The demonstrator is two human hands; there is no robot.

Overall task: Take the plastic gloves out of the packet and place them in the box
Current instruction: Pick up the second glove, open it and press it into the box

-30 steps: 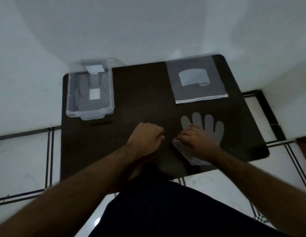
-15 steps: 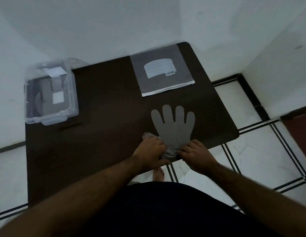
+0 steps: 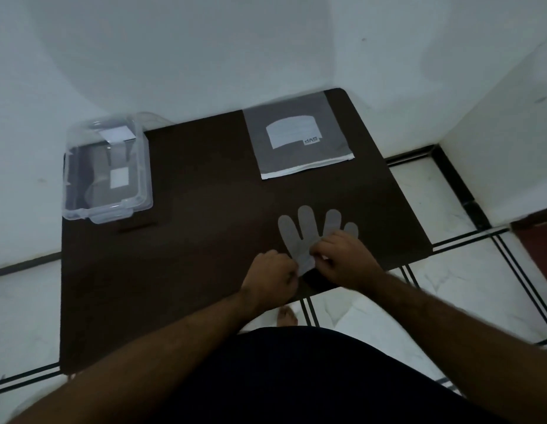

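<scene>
Since the earlier frame, the right hand (image 3: 345, 258) has moved up onto the glove (image 3: 299, 240), covering its palm. The left hand (image 3: 273, 275) pinches the cuff, probably to fold it. Glove lies flat on the desk (image 3: 205, 240); box (image 3: 107, 169) and packet (image 3: 299, 142) sit well apart.

Dark table (image 3: 189, 270) against white walls (image 3: 205, 56) (dim light), tiled floor (image 3: 449, 286).
</scene>
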